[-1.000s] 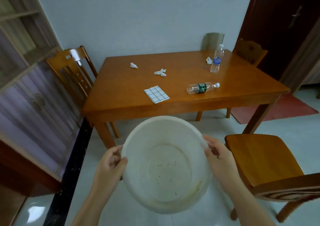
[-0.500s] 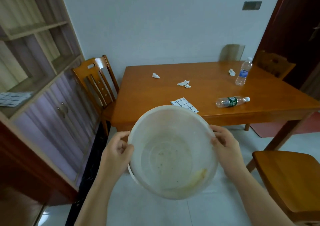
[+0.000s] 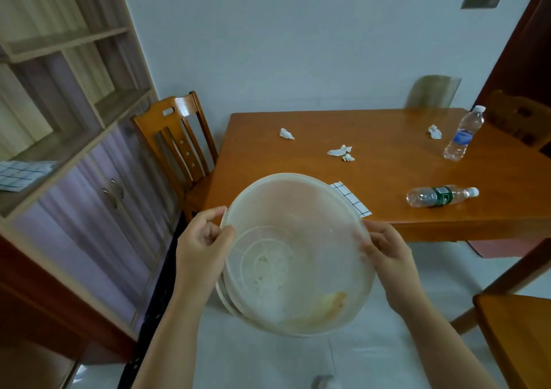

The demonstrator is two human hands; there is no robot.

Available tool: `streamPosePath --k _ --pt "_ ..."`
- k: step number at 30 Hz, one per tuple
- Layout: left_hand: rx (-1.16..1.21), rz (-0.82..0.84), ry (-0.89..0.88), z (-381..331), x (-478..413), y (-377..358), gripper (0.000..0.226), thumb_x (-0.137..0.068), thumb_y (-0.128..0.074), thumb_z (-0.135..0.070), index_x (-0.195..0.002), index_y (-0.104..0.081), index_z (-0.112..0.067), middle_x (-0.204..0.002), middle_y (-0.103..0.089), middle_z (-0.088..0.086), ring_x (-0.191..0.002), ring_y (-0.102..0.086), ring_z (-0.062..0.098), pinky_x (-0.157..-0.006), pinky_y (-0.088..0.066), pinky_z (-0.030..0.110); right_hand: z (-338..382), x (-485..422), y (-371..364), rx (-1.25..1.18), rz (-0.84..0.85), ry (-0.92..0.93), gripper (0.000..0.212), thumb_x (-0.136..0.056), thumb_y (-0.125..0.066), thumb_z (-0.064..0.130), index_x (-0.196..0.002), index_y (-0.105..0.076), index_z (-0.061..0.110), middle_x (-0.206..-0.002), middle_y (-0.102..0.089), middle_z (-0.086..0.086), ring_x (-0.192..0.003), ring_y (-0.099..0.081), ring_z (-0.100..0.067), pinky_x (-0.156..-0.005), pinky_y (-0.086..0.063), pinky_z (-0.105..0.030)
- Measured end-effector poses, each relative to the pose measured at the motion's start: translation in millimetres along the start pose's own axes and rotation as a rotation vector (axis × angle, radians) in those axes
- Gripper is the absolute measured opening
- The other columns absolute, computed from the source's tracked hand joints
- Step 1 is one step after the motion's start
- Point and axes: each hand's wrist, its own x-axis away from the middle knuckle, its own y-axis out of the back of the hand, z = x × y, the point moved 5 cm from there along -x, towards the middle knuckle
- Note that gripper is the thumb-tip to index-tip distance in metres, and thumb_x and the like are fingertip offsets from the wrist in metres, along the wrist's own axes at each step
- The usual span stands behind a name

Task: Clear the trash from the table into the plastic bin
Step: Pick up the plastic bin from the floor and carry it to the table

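Observation:
I hold a round white plastic bin (image 3: 295,257) in front of me, just short of the wooden table's (image 3: 387,174) near edge. My left hand (image 3: 202,242) grips its left rim and my right hand (image 3: 387,254) its right rim. The bin holds nothing but a yellowish stain. On the table lie a crumpled tissue (image 3: 286,134), a torn tissue (image 3: 341,152), another tissue wad (image 3: 434,131), a standing water bottle (image 3: 462,134) and a bottle lying on its side (image 3: 441,196). A checked white cloth (image 3: 351,199) is partly hidden behind the bin.
A wooden chair (image 3: 179,144) stands at the table's left end, another chair (image 3: 518,338) at the lower right, a third (image 3: 518,117) beyond the far right corner. A shelf cabinet (image 3: 68,138) lines the left wall. A red mat (image 3: 501,248) lies under the table.
The table has come nearer and shifted right in view. The bin has risen to the table's near edge and now covers part of the checked cloth. Both hands keep their grip.

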Motion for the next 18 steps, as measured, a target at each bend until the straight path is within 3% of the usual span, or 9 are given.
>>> streamPosePath --k 3,6,9,12,15,18 --pt "0.005 -0.047 -0.037 -5 -39 -20 0.029 -0.075 -0.063 -0.020 -0.095 -0.062 -0.042 -0.063 -0.060 -0.005 -0.055 -0.056 0.006 -0.055 -0.047 0.012 -8 -49 -8 -0.043 0.050 -0.013 0.024 -0.084 -0.056 0.005 -0.098 -0.060 0.025 -0.087 -0.067 -0.006 -0.074 -0.061 -0.016 -0.060 -0.047 -0.027" --pt "0.030 -0.144 -0.055 -12 -77 -42 0.029 -0.077 -0.064 -0.016 -0.096 -0.064 -0.038 -0.062 -0.059 -0.010 -0.055 -0.053 -0.005 -0.055 -0.044 0.008 -13 -103 -17 -0.070 0.139 -0.023 0.027 -0.084 -0.058 0.008 -0.097 -0.059 0.032 -0.099 -0.066 -0.008 -0.083 -0.061 -0.021 -0.060 -0.049 -0.030" --pt "0.040 -0.219 -0.042 -18 -111 -60 0.030 -0.076 -0.065 -0.017 -0.091 -0.064 -0.043 -0.067 -0.060 -0.011 -0.058 -0.055 -0.007 -0.052 -0.044 0.007 -15 -149 -25 -0.094 0.209 -0.033 0.032 -0.083 -0.057 0.005 -0.098 -0.059 0.033 -0.107 -0.064 -0.008 -0.093 -0.062 -0.023 -0.064 -0.053 -0.031" --pt "-0.010 -0.251 -0.050 -23 -142 -76 0.028 -0.075 -0.064 -0.022 -0.093 -0.062 -0.044 -0.070 -0.062 -0.023 -0.064 -0.057 -0.007 -0.050 -0.044 0.006 -20 -189 -31 -0.048 0.287 -0.021 0.029 -0.084 -0.058 0.009 -0.101 -0.059 0.033 -0.104 -0.066 -0.002 -0.093 -0.064 -0.018 -0.069 -0.055 -0.029" --pt "-0.079 -0.272 -0.060 -22 -168 -90 0.036 -0.073 -0.064 -0.024 -0.105 -0.060 -0.040 -0.070 -0.062 -0.015 -0.066 -0.059 -0.002 -0.056 -0.052 0.017 -37 -228 -26 0.030 0.230 -0.045 0.028 -0.085 -0.056 0.009 -0.108 -0.056 0.025 -0.102 -0.065 0.000 -0.093 -0.061 -0.014 -0.071 -0.049 -0.022" --pt "-0.149 -0.276 -0.072 -22 -187 -104 0.040 -0.071 -0.064 -0.027 -0.107 -0.058 -0.043 -0.075 -0.061 -0.002 -0.070 -0.061 0.017 -0.062 -0.057 0.037 -65 -257 -19 0.074 0.162 -0.097 0.028 -0.086 -0.055 0.009 -0.113 -0.055 0.016 -0.105 -0.064 -0.004 -0.095 -0.059 -0.014 -0.076 -0.047 -0.022"
